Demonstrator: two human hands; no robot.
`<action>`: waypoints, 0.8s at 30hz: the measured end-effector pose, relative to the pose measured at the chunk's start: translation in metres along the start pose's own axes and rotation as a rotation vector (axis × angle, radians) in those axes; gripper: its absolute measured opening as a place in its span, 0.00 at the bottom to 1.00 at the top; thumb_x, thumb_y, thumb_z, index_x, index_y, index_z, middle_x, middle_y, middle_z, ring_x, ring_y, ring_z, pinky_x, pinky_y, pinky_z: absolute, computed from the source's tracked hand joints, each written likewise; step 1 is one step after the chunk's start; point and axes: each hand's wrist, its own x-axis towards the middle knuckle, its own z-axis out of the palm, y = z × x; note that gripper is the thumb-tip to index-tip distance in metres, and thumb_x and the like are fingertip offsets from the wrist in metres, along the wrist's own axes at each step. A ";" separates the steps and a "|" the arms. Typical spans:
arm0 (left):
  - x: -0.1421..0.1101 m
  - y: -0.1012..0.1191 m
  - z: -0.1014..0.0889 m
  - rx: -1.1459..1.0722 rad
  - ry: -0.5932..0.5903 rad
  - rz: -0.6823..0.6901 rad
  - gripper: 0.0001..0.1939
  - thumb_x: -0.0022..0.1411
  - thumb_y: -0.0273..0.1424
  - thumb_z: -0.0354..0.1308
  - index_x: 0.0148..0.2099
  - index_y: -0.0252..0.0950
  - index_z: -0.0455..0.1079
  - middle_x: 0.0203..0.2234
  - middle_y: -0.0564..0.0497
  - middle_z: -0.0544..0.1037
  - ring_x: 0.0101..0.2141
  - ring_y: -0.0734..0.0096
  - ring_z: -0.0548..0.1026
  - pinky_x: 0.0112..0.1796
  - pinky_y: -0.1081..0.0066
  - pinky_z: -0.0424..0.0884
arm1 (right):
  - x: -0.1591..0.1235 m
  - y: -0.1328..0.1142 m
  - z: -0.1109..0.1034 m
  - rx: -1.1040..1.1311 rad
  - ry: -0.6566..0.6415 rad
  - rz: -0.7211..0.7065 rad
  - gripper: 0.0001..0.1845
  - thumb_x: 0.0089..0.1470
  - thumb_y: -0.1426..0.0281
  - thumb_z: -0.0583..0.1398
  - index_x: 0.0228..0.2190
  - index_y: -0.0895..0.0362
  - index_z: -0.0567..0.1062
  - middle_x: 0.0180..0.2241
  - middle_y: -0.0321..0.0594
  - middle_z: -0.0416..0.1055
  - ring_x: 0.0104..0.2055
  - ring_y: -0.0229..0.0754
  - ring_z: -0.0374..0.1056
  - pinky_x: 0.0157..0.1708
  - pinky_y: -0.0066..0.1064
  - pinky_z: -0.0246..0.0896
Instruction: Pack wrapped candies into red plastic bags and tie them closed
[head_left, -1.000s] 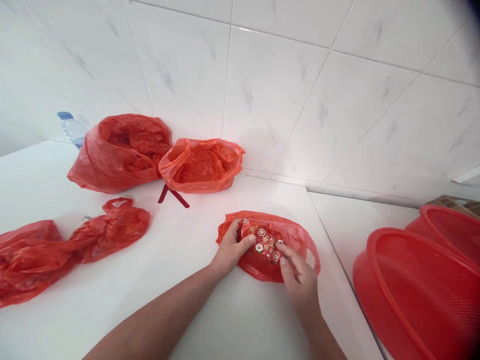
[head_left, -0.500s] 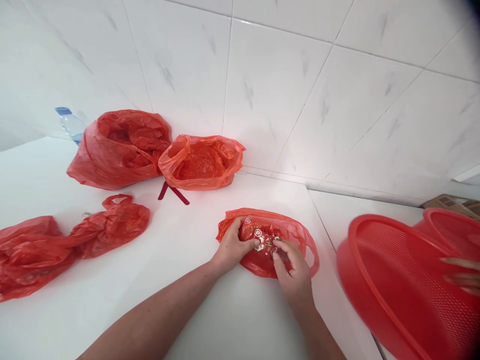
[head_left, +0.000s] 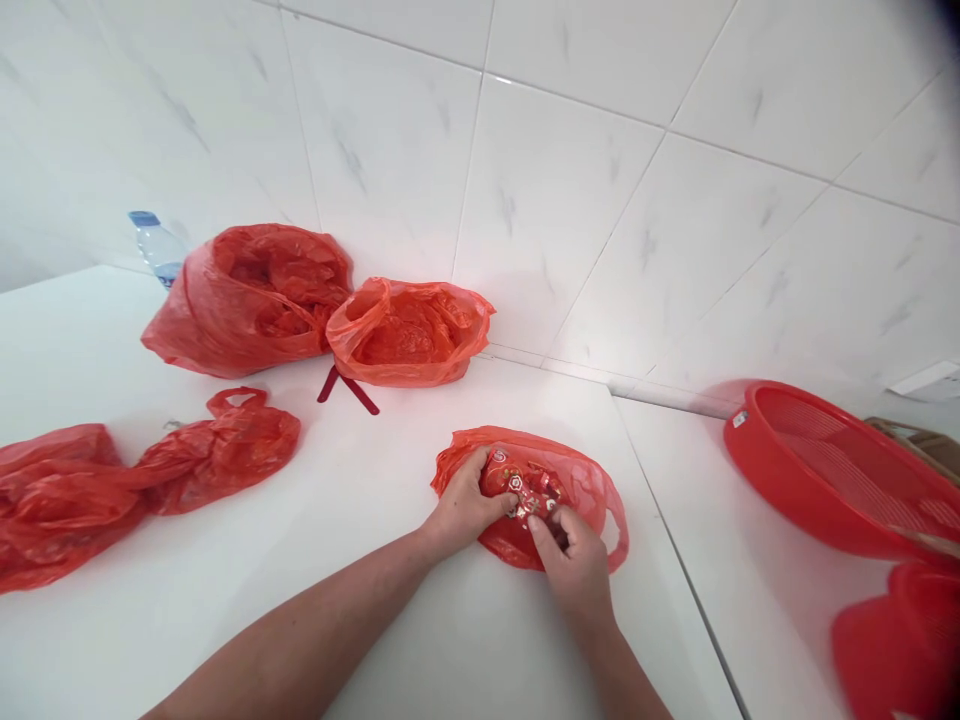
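A small red printed packet (head_left: 516,483) with white patterns is between my two hands, over the mouth of a red plastic bag (head_left: 592,480) lying on the white table. My left hand (head_left: 461,510) is closed on the packet's left side, thumb across its front. With thumb and fingers pinched, my right hand (head_left: 576,565) grips the lower right edge of the packet. The bag's loop handle sticks out to the right of my right hand. Other small red pieces show behind the packet, partly hidden by it.
Along the tiled wall stand a full red bag (head_left: 225,310), an open red bag (head_left: 409,345) and a plastic bottle (head_left: 155,245). Two dark red strips (head_left: 349,390) lie before them. A knotted red bag (head_left: 217,455) lies left. Red baskets (head_left: 795,500) are at right.
My right hand has closed in, from loosely spread fingers to a pinch on the packet's edge. The red baskets at right have been shifted apart; the other person's hand there is now barely visible.
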 end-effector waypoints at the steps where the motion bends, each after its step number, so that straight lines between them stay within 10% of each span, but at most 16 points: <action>1: 0.000 0.000 0.000 0.004 -0.008 -0.004 0.18 0.49 0.27 0.59 0.45 0.38 0.65 0.37 0.53 0.74 0.38 0.65 0.73 0.41 0.65 0.69 | 0.000 -0.001 0.000 0.007 0.007 0.002 0.15 0.51 0.61 0.58 0.20 0.55 0.62 0.19 0.31 0.60 0.21 0.34 0.55 0.20 0.26 0.53; 24: -0.002 -0.001 -0.001 -0.088 -0.107 0.057 0.23 0.45 0.31 0.65 0.45 0.38 0.66 0.37 0.51 0.76 0.38 0.63 0.74 0.40 0.64 0.71 | 0.000 -0.003 0.002 0.026 -0.003 -0.014 0.13 0.49 0.61 0.57 0.21 0.56 0.66 0.19 0.33 0.62 0.22 0.36 0.57 0.21 0.28 0.56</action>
